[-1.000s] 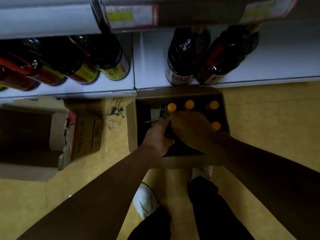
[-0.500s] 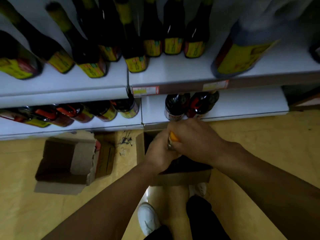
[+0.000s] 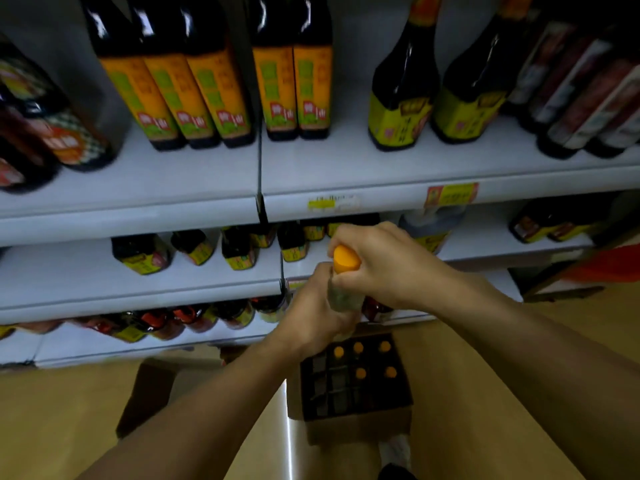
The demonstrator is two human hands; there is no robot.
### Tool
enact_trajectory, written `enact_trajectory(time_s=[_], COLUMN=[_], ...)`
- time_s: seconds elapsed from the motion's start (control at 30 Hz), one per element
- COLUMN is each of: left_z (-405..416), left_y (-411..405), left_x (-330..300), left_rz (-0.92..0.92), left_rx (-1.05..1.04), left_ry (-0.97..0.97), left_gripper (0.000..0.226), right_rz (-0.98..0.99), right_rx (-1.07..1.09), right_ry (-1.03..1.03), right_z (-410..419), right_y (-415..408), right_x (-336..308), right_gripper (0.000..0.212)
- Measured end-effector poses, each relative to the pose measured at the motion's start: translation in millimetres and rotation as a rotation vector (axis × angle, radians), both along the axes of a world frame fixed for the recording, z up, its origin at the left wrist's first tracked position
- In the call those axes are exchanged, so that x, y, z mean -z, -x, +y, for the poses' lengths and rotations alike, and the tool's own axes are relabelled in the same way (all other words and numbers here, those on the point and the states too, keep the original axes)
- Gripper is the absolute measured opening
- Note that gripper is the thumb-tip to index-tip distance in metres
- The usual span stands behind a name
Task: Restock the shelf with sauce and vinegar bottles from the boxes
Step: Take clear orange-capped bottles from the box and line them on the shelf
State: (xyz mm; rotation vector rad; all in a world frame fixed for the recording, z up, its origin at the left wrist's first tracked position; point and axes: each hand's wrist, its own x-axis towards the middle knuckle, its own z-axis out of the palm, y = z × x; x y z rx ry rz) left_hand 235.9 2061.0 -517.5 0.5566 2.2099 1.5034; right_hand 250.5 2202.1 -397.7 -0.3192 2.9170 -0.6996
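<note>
A clear bottle with an orange cap point(image 3: 344, 259) is held up in front of the shelves, well above the box. My right hand point(image 3: 381, 261) grips it at the neck and cap, while my left hand point(image 3: 315, 315) wraps its body from below. On the floor beneath stands the open cardboard box point(image 3: 356, 429) with dividers and several orange-capped bottles point(image 3: 360, 373) in it. Dark sauce bottles with orange labels point(image 3: 214, 95) fill the white upper shelf point(image 3: 381, 168).
Lower white shelves point(image 3: 138, 292) carry more dark bottles. Yellow-labelled bottles point(image 3: 401, 91) stand at upper right. A second cardboard box point(image 3: 145, 400) lies on the yellow floor at left. An orange-red object point(image 3: 602, 265) sits at the right edge. My shoe point(image 3: 394, 452) is beside the box.
Both hands have lifted the orange-capped bottle out of the box and raised it to shelf height. The view has tilted upward, showing the upper shelves.
</note>
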Motion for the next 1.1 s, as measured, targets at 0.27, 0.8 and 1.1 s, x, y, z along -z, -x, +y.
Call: enact_trajectory(time_s=[0.27,0.8,1.1], left_z=[-15,-4,21], left_y=[-1,-4,12], left_x=[-125,-337,-421], left_rz=[-0.001,0.106,0.191], left_rx=[0.029,0.039,0.060], left_ry=[-0.093,-0.195,-0.242], left_gripper=[0.055,0.055,0.056], right_rz=[0.119,0.394,0.531], right_rx=[0.024,0.067,0.060], right_ry=[0.030,0.147,0.273], right_z=[-5,16,44], right_y=[-5,-7,10], right_x=[-125,-329,-413], right_gripper=[0.032,0.032,0.033])
